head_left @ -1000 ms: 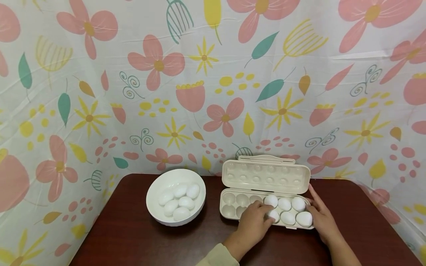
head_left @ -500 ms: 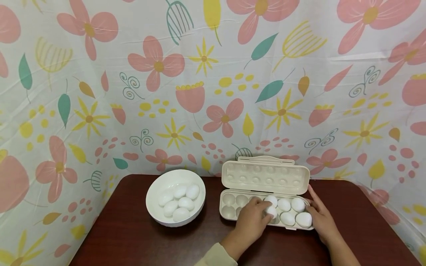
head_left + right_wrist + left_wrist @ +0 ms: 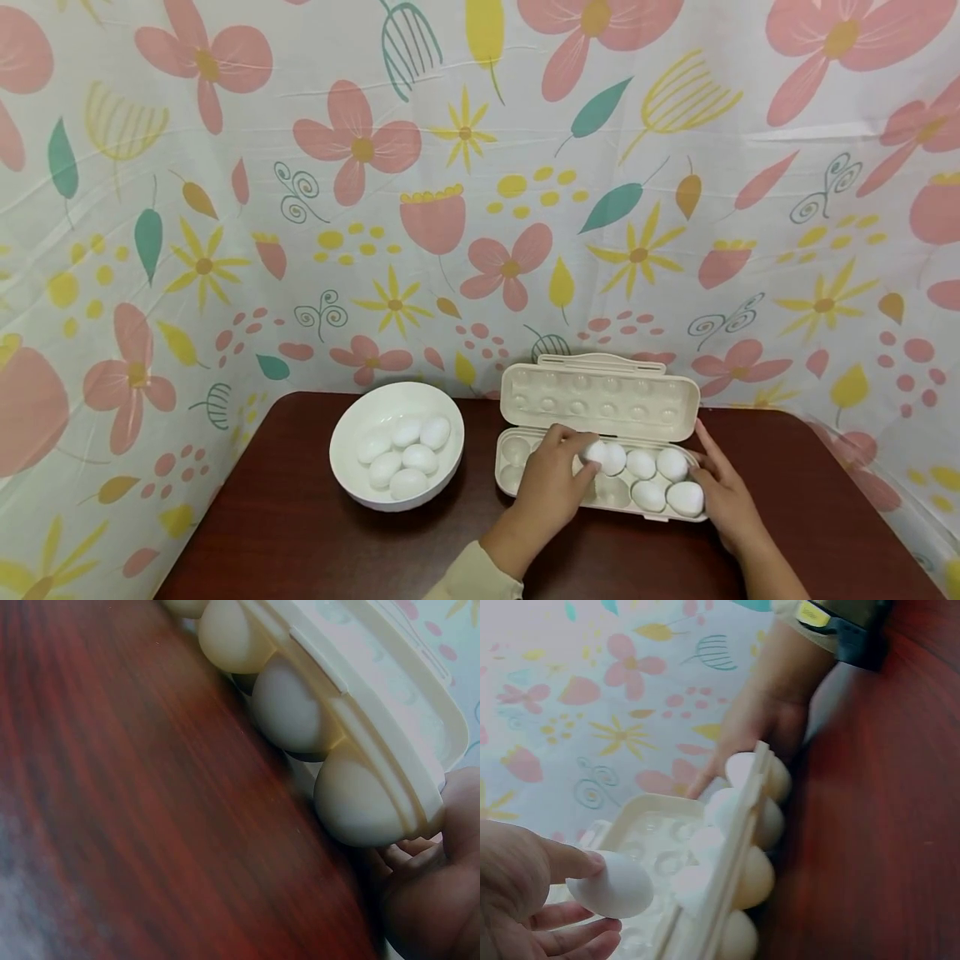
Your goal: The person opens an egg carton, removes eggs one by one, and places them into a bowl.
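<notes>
Your left hand [image 3: 551,479] pinches an egg [image 3: 615,886] over the carton [image 3: 600,396]. Your right hand [image 3: 726,496] grips its three o'clock end, fingers maybe underneath; at nine o'clock sits a bowl [image 3: 350,425].

I've a narrow lane over the tabletop [image 3: 390,550] btwn bowl [image 3: 342,475] & carton base [image 3: 615,492]; more room in front of it, btwn L hand [image 3: 551,479] & R hand [image 3: 726,492]; L hand w/ pinched egg [image 3: 592,452] blocks mid-left cups [image 3: 516,451], R hand the right end, eggs [image 3: 641,463] the right-side cups; raised lid [image 3: 600,396] & curtain [image 3: 420,275] behind cut off the far side.
</notes>
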`<action>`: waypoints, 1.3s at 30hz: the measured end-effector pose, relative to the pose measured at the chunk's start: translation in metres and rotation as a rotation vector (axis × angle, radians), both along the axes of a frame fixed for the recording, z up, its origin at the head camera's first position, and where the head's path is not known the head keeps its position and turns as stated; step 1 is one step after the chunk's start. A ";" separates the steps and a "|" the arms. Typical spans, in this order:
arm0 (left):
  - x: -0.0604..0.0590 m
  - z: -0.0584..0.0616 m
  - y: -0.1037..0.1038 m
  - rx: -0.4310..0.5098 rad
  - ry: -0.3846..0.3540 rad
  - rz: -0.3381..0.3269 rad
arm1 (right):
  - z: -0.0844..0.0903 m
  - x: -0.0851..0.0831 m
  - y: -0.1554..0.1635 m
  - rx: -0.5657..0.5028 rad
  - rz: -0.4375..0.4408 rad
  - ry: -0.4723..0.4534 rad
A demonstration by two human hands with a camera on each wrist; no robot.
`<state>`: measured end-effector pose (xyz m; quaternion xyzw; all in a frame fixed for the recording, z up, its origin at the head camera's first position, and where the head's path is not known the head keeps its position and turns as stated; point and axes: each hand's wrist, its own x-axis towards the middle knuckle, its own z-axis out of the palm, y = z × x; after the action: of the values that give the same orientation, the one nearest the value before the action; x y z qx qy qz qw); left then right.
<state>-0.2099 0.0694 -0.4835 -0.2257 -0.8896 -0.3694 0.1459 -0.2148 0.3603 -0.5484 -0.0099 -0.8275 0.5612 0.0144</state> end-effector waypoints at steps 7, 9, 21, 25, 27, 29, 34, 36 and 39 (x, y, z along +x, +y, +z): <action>0.002 0.018 -0.009 0.079 0.001 0.011 | -0.004 0.000 0.002 0.013 -0.011 0.002; 0.002 0.022 -0.012 0.098 0.001 0.018 | -0.004 0.000 0.002 0.009 -0.006 0.009; 0.006 0.039 -0.036 0.131 0.036 0.064 | -0.001 0.000 -0.001 0.010 -0.008 -0.011; 0.006 0.044 -0.048 0.135 0.063 0.078 | -0.001 0.000 -0.001 0.013 -0.011 -0.011; 0.006 0.047 -0.054 0.139 0.073 0.087 | -0.002 0.000 0.000 0.019 -0.012 -0.007; 0.006 0.050 -0.060 0.143 0.076 0.097 | -0.002 0.000 -0.001 0.020 -0.012 -0.006; 0.005 0.055 -0.072 0.161 0.053 0.115 | -0.003 0.000 0.000 0.016 -0.013 -0.002; 0.005 0.056 -0.077 0.167 0.043 0.125 | -0.003 0.000 0.000 0.007 -0.009 0.005; 0.005 0.058 -0.083 0.174 0.035 0.146 | -0.003 0.000 0.001 -0.006 -0.002 0.012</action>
<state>-0.2053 -0.0139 -0.4260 -0.1534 -0.8655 -0.4295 0.2071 -0.2148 0.3611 -0.5511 -0.0073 -0.8256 0.5639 0.0199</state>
